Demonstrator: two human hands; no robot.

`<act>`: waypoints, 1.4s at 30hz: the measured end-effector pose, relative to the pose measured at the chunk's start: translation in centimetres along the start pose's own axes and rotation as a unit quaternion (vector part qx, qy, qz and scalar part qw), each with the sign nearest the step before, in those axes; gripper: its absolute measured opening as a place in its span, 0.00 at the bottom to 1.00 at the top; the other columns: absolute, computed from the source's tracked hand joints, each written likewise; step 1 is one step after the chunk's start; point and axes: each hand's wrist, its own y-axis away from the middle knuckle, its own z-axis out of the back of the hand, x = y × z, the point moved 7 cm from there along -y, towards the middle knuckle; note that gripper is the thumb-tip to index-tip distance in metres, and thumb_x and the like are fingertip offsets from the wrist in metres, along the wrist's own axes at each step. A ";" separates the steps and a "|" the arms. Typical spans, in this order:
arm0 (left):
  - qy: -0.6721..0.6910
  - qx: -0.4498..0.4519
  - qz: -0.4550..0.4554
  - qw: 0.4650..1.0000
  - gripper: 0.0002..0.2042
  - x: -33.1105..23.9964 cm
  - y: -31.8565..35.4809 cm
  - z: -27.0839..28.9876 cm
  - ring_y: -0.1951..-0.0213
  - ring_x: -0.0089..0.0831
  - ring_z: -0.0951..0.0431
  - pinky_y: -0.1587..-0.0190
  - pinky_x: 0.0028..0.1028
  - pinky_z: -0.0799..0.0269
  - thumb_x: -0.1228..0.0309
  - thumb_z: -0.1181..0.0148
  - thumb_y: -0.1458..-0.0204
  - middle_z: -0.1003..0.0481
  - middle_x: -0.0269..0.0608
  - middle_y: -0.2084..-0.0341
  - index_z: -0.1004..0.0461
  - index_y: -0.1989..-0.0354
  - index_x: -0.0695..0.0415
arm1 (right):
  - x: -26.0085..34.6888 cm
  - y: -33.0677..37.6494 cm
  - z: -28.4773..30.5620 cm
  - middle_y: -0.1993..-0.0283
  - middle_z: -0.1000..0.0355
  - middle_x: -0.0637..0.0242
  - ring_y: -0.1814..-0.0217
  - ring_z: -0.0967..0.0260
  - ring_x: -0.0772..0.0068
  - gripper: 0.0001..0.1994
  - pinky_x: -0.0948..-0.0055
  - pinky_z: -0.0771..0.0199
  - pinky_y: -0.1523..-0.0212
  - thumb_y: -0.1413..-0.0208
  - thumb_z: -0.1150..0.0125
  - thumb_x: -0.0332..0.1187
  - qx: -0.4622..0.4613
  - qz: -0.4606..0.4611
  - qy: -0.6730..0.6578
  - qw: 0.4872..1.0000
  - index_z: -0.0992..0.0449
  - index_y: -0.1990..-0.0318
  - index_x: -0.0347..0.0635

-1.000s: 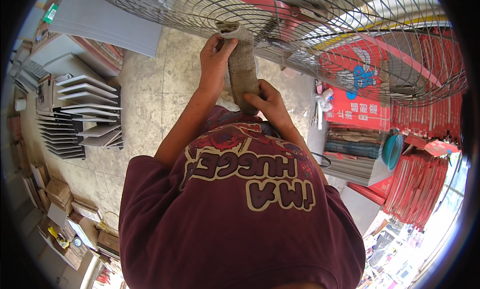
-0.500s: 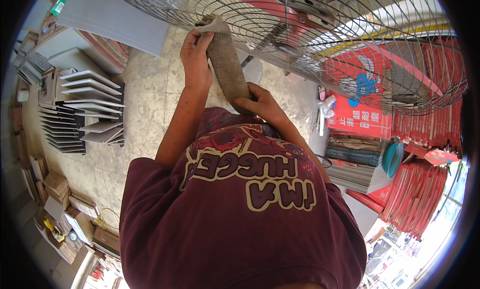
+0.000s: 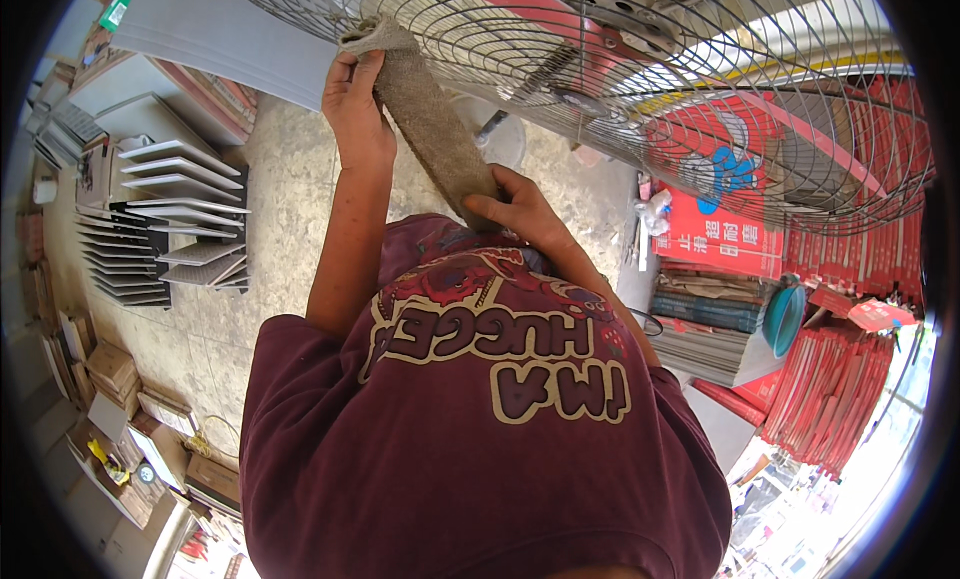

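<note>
A worn grey-brown cloth (image 3: 432, 119), folded into a long strip, stretches at a slant between my hands. At its upper end my left hand (image 3: 358, 104) is closed, pinching the rolled, bunched edge with thumb and fingers. My right hand (image 3: 525, 211) grips the lower end, its thumb lying over the cloth and the other fingers partly hidden behind. The upper end of the cloth overlaps the wire guard of a large fan (image 3: 600, 41) in view; I cannot tell if they touch.
Grey panels stand in a black rack (image 3: 160, 234) on the left. Red cartons (image 3: 835, 399) are stacked at the right, near a teal basin (image 3: 785, 319). Cardboard boxes (image 3: 115, 369) line the lower left. A grey sheet (image 3: 230, 34) lies at the far left.
My left hand has moved left and slightly up with the cloth's upper end, so the strip slants more. My right hand has stayed nearly in place on the lower end.
</note>
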 end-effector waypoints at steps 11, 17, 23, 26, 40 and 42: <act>-0.003 -0.020 -0.083 0.996 0.05 -1.2 -0.5 0.4 0.64 0.23 0.27 0.57 0.23 0.33 0.78 0.42 0.50 0.26 0.35 0.66 0.27 0.65 0.58 | 0.7 0.0 0.7 0.72 0.35 0.72 0.68 0.42 0.84 0.16 0.79 0.38 0.67 0.52 0.36 0.39 -0.029 0.018 0.042 0.999 0.30 0.62 0.37; -0.030 -0.004 -0.062 0.998 0.07 -0.1 -1.0 0.3 0.62 0.20 0.29 0.55 0.21 0.35 0.76 0.42 0.49 0.26 0.33 0.63 0.27 0.62 0.59 | 1.1 0.2 0.9 0.70 0.32 0.71 0.66 0.39 0.83 0.17 0.80 0.36 0.65 0.51 0.36 0.38 -0.043 0.031 0.011 0.999 0.30 0.58 0.37; -0.053 -0.028 -0.014 0.998 0.12 3.0 -0.8 1.5 0.57 0.24 0.28 0.54 0.23 0.33 0.75 0.44 0.48 0.27 0.36 0.58 0.30 0.55 0.62 | -0.6 -0.2 1.9 0.69 0.31 0.69 0.66 0.38 0.82 0.16 0.79 0.35 0.64 0.52 0.37 0.34 -0.066 0.002 0.037 0.997 0.30 0.57 0.37; -0.082 -0.033 0.012 0.996 0.11 4.6 -1.0 2.4 0.57 0.23 0.28 0.54 0.23 0.33 0.74 0.44 0.48 0.27 0.36 0.58 0.30 0.56 0.61 | -0.8 -0.3 2.4 0.68 0.30 0.67 0.66 0.36 0.81 0.17 0.78 0.34 0.64 0.52 0.37 0.35 -0.107 0.022 0.018 0.994 0.30 0.56 0.35; -0.166 -0.133 0.160 0.964 0.09 8.5 -0.7 8.2 0.79 0.18 0.35 0.78 0.21 0.40 0.65 0.40 0.51 0.33 0.29 0.81 0.30 0.73 0.58 | -2.7 -0.6 2.8 0.57 0.29 0.59 0.54 0.32 0.73 0.24 0.76 0.34 0.54 0.51 0.38 0.33 -0.100 -0.014 -0.005 0.995 0.35 0.47 0.36; -0.141 -0.140 0.152 0.968 0.09 7.5 -1.1 7.8 0.80 0.17 0.36 0.78 0.21 0.41 0.66 0.40 0.52 0.33 0.29 0.81 0.30 0.73 0.57 | -2.6 -0.6 2.8 0.56 0.29 0.58 0.52 0.33 0.72 0.24 0.75 0.34 0.53 0.51 0.39 0.33 -0.098 -0.010 -0.009 0.995 0.36 0.46 0.37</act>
